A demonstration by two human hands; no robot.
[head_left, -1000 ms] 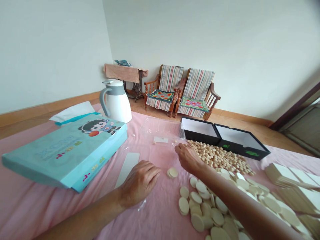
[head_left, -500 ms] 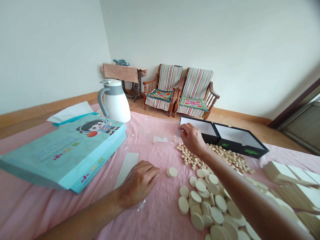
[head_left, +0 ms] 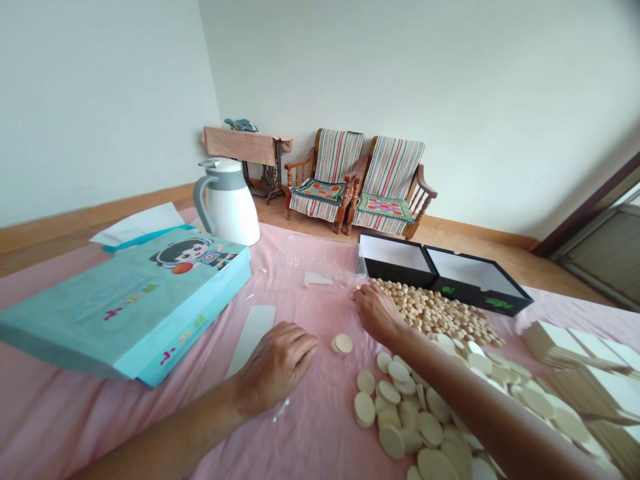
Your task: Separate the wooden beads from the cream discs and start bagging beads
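My left hand [head_left: 276, 365] rests on the pink cloth, palm down, its fingers curled and pressed together. It lies over the near end of a clear plastic piece with a white strip [head_left: 254, 330]; whatever is under the fingers is hidden. My right hand [head_left: 377, 312] is low at the left edge of a heap of small wooden beads [head_left: 445, 310]. Its fingertips are pinched together, and I cannot make out what is between them. A few pale wooden discs [head_left: 342, 344] lie between my hands. Beyond them sits a clear plastic tray [head_left: 320, 253].
A big pile of wooden discs [head_left: 400, 407] lies under my right forearm. Stacked wooden squares [head_left: 575, 347] stand at far right. Two black boxes [head_left: 475, 273] are behind the beads. On the left are a light-blue box [head_left: 125, 300] and a white jug [head_left: 233, 210].
My right hand has moved down and nearer, from the right end of the clear tray to the edge of the beads. My left hand has stayed in place.
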